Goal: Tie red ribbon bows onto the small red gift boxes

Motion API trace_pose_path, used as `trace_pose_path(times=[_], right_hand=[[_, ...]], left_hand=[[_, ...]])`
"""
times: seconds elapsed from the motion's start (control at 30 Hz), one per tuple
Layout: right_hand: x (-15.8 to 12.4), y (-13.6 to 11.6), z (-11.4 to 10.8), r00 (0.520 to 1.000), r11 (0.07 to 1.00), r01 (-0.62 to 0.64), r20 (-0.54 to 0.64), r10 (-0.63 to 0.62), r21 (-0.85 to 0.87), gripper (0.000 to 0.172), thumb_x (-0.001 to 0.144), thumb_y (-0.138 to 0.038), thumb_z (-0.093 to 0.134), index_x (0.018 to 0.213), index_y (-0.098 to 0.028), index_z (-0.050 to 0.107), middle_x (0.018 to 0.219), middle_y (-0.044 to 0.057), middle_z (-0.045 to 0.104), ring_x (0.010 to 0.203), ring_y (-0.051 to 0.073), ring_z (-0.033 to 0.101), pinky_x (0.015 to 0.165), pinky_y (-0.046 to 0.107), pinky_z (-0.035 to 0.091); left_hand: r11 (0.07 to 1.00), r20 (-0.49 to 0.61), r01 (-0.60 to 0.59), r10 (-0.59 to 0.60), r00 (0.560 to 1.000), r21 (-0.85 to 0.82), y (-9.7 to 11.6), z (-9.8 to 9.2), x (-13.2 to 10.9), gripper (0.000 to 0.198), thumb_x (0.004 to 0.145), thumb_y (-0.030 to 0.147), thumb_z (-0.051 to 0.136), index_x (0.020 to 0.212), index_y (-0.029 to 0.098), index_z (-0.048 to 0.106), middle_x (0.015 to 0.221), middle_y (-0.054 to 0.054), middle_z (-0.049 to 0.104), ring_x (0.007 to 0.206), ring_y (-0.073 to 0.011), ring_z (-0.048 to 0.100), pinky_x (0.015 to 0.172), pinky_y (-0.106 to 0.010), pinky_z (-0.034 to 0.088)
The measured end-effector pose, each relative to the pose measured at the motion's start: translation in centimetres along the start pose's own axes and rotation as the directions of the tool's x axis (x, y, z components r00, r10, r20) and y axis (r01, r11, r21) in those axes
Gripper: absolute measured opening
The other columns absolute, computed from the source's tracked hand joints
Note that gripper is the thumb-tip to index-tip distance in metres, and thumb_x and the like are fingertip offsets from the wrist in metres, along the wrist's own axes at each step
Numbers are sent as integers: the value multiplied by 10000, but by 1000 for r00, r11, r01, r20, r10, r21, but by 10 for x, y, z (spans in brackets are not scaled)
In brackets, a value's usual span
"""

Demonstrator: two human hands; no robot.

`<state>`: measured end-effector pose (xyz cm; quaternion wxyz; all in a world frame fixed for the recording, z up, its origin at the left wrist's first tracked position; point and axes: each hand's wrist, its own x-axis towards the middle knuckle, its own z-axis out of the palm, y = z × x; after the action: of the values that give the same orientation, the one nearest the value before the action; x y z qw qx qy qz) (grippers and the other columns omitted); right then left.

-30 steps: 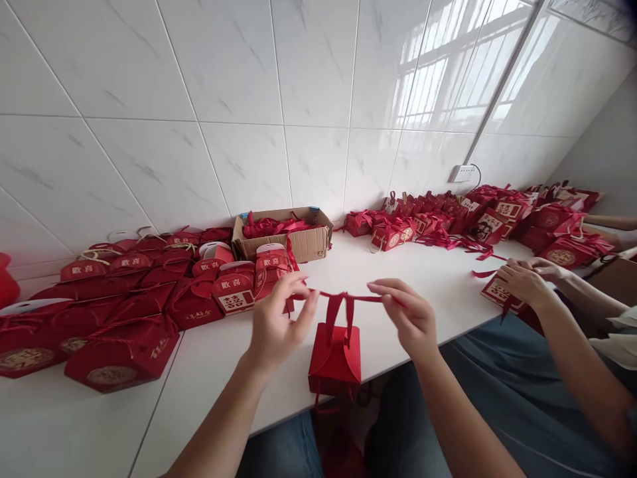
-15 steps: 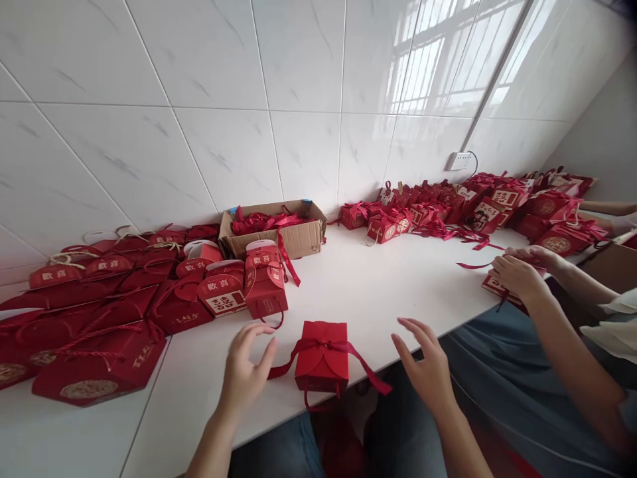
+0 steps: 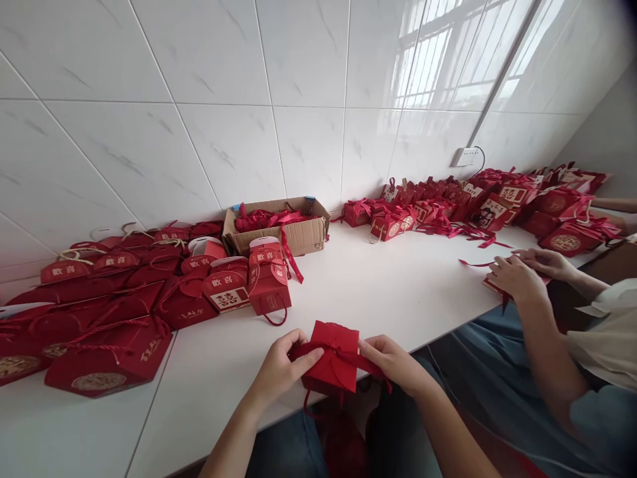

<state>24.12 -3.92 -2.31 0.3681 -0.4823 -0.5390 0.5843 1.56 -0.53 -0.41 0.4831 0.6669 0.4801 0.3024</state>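
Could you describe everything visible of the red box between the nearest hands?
The red box looks like folded card, with curved flaps meeting on top, shut. A darker red ribbon is tied across them, and a red cord hangs from the near side. It sits at the near edge of the white table. The left hand and right hand flank it and seem to touch it.

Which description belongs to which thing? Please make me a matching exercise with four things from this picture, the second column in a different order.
Things
1. carton
2. socket
3. bright red box
4. tiles

Descriptions
A. beside a dark cable
B. white with grey streaks
C. holding red ribbons
D. between the left hand and the right hand

Pairs: 1-C, 2-A, 3-D, 4-B
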Motion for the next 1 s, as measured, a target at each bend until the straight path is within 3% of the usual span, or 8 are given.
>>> trace_pose_path(times=[0.1,0.27,0.43,0.53,0.7,0.77,0.87,1.0], right_hand=[[-3,-5,-7,993,995,-1,117,-11,99,473,807,-555,573,567,-171,438,525,-65,329,496,68,277,482,219,218],[0,-1,-15,998,999,34,57,-36,40,461,803,-517,605,555,-174,421,519,-68,324,504,71,256,479,222,197],[-6,5,-22,986,997,-63,155,54,53,391,767,-510,651,642,-154,548,547,-38,475,503,78,369,475,212,261],[-12,1,-22,983,988,7,182,-36,155,286,745,-426,708,752,-152,627,630,-18,543,561,91,448,524,220,352],[-10,-11,-5,959,937,248,75,-274,246,195,763,-350,707,899,-211,707,1002,51,629,539,59,493,488,217,429],[-6,-14,5,970,954,219,59,-235,206,238,791,-375,674,985,-240,705,893,35,665,426,40,461,404,201,393],[-2,-15,17,992,986,129,-27,-127,109,324,801,-442,643,1039,-230,704,521,-35,584,311,48,376,316,187,290],[0,-16,27,974,991,135,-188,-129,22,348,770,-479,653,968,-205,733,555,-6,614,325,59,357,299,211,264]], left_hand=[[1000,-44,8,-7,999,10,0,2,-2,327,755,435,636,705,203,410,664,57,420,618,-115,416,595,-219,378],[996,-86,84,-84,993,-6,-4,7,-4,372,745,443,640,693,211,356,624,67,391,564,-103,386,533,-210,341],[994,-141,106,-105,984,4,-2,10,-7,341,739,437,640,723,211,385,654,63,398,573,-105,389,545,-213,347],[996,-168,91,-88,982,11,1,12,-9,325,742,427,631,722,214,386,652,64,381,579,-107,377,545,-209,342],[996,-171,80,-72,983,41,4,18,-11,323,726,417,637,709,215,386,623,70,393,547,-102,356,524,-202,324],[996,-156,70,-62,986,50,6,20,-12,326,733,415,634,702,216,379,609,74,387,540,-100,343,521,-200,319],[997,-153,52,-43,987,54,9,21,-14,323,739,404,634,692,215,376,594,75,378,544,-101,337,523,-199,316],[999,-118,43,-41,992,21,14,17,-17,323,725,397,653,689,210,393,604,69,403,563,-104,373,540,-204,341]])
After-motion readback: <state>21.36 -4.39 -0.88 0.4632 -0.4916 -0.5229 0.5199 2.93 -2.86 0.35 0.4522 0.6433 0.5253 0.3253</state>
